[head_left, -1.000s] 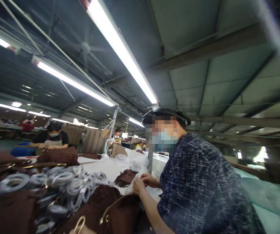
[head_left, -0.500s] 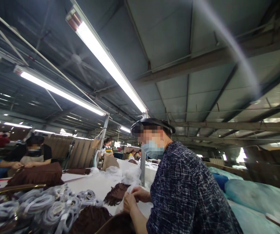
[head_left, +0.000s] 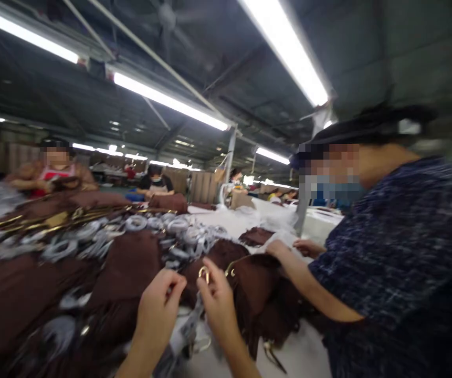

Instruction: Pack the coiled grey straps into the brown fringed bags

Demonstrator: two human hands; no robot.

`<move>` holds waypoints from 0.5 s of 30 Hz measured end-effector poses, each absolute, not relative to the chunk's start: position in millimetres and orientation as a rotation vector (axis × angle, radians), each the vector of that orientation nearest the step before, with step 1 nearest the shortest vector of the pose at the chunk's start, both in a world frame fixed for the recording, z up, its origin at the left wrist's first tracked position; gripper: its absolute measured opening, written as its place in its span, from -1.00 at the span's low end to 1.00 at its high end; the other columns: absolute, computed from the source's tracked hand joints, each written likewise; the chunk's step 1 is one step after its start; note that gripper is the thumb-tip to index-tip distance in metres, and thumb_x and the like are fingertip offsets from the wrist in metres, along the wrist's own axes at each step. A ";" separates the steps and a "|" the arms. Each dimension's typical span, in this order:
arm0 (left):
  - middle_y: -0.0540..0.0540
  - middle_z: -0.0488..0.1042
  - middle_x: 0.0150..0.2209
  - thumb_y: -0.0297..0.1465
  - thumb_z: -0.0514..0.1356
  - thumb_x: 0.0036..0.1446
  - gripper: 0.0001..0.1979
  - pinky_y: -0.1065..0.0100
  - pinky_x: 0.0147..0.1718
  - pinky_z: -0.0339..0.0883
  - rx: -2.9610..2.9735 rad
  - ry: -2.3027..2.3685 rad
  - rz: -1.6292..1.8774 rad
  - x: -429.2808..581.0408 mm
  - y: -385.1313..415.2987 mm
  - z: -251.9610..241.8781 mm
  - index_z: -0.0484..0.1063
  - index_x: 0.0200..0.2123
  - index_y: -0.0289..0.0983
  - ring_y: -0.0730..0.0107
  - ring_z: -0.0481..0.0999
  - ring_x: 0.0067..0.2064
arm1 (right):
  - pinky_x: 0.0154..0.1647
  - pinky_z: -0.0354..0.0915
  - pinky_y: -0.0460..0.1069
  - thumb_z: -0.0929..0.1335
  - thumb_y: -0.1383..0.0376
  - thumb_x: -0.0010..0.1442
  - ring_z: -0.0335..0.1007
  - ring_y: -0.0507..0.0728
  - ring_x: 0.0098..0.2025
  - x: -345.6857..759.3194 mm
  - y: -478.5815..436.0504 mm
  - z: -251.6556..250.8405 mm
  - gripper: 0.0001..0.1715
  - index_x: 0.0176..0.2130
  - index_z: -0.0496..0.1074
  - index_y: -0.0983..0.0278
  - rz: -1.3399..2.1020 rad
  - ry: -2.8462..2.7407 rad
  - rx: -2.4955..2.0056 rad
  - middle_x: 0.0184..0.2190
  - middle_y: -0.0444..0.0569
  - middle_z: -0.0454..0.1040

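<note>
Head view: right hand [head_left: 218, 302] pinches gold clasp [head_left: 206, 270] (left hand's [head_left: 158, 299] fingertips meet).

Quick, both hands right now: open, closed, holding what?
Left hand: closed in a pinch; cannot tell whether it holds anything.
Right hand: closed, its grip on a gold-coloured metal ring.

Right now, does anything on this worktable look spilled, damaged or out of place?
Nothing stands out as damaged or spilled. The coiled grey bands lie jumbled among dark brown fabric pieces, untidy but not plainly misplaced; blur hides finer detail.
</note>
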State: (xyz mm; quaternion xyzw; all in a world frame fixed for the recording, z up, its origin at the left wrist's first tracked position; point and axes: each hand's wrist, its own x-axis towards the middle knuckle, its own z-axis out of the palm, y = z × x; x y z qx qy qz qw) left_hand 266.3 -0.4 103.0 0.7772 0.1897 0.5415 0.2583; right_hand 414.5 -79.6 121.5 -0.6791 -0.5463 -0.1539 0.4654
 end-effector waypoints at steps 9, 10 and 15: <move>0.02 0.38 -0.45 -0.53 0.15 0.12 -0.85 0.44 -0.35 0.21 2.083 0.341 1.409 244.2 -10.4 132.8 0.39 -0.50 -0.29 0.44 0.37 -0.35 | 0.02 0.30 0.11 0.30 0.32 0.26 0.40 0.17 -0.09 374.4 -87.9 86.8 -0.75 -0.13 0.54 0.22 -0.710 -1.511 -1.423 0.17 0.10 0.32; 0.03 0.37 -0.46 -0.54 0.17 0.11 -0.85 0.45 -0.36 0.21 2.100 0.290 1.388 241.5 -10.6 140.0 0.40 -0.50 -0.30 0.46 0.36 -0.36 | 0.01 0.30 0.12 0.31 0.33 0.25 0.40 0.18 -0.08 371.8 -88.8 92.9 -0.77 -0.15 0.55 0.21 -0.740 -1.552 -1.388 0.11 0.08 0.40; 0.04 0.43 -0.45 -0.54 0.17 0.13 -0.88 0.47 -0.35 0.24 2.304 0.139 1.221 207.0 -5.4 187.6 0.44 -0.46 -0.33 0.52 0.38 -0.38 | -0.01 0.31 0.11 0.33 0.36 0.24 0.44 0.18 -0.08 351.6 -91.9 123.5 -0.85 -0.25 0.52 0.19 -0.616 -1.558 -1.190 -0.15 -0.03 0.55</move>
